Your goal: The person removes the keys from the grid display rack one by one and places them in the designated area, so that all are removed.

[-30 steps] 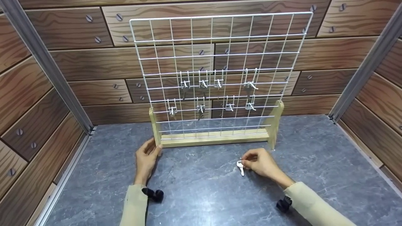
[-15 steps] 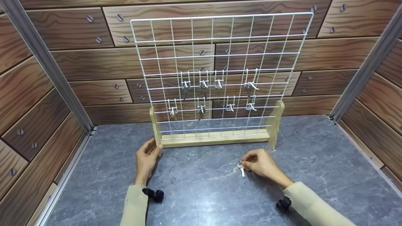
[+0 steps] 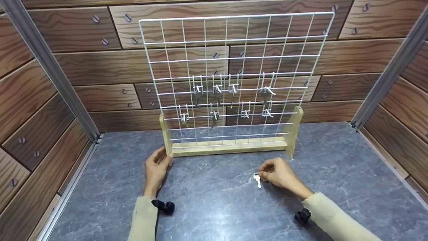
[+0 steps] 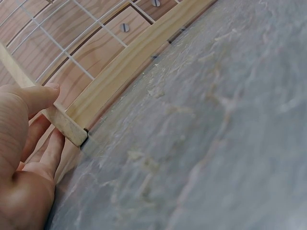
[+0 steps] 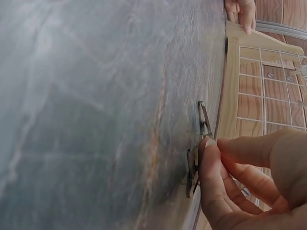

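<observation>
My left hand grips the left wooden foot of a rack stand, thumb in front and fingers behind; the left wrist view shows this foot between them. My right hand pinches a small silver key between thumb and fingertips, just over the table in front of the rack. The key's blade points toward me, and its top end is partly hidden by the fingers. A white wire grid stands upright in the wooden base. Two rows of metal hooks hang on it, several bearing keys.
The grey marbled table extends in front of the rack. Wood-patterned walls enclose it at the back and sides, with metal posts at the corners. Black wrist cameras sit on both sleeves.
The key has turned slightly in my right fingers, its shine dimming and then brightening. Both hands stay in nearly the same place.
</observation>
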A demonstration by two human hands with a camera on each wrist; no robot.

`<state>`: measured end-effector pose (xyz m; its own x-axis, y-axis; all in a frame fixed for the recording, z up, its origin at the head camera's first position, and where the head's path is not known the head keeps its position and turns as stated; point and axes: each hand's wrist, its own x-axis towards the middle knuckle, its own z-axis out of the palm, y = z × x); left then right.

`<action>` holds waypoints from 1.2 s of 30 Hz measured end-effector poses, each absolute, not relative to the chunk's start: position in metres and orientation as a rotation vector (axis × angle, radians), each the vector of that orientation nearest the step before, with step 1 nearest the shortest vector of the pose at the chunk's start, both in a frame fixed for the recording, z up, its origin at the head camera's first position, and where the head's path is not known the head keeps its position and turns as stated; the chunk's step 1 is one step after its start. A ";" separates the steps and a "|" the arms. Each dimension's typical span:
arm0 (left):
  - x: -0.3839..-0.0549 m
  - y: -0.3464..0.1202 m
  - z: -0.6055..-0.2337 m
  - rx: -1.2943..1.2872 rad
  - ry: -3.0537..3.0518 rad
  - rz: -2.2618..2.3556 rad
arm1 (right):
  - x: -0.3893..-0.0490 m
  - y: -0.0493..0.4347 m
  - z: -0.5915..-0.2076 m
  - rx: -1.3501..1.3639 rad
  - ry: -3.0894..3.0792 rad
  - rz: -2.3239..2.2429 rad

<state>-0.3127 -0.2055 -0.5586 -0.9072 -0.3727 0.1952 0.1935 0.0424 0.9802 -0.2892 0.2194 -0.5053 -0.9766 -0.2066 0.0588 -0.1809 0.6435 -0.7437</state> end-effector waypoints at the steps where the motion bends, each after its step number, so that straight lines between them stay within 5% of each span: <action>1: -0.313 -0.206 -0.558 0.179 -1.932 -1.917 | -0.289 0.220 -0.504 -0.327 2.818 -1.273; 18: -0.314 -0.207 -0.558 0.173 -1.960 -1.929 | -0.300 0.218 -0.460 -0.556 2.907 -1.344; 36: -0.313 -0.205 -0.559 0.132 -1.922 -1.942 | -0.312 0.163 -0.417 -0.646 2.892 -1.507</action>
<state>-0.3128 -0.2055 -0.5591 -0.9142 -0.3455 0.2118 0.2154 0.0283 0.9761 -0.3121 0.1633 -0.4172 -0.9083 -0.2530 0.3331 -0.4179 0.5173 -0.7468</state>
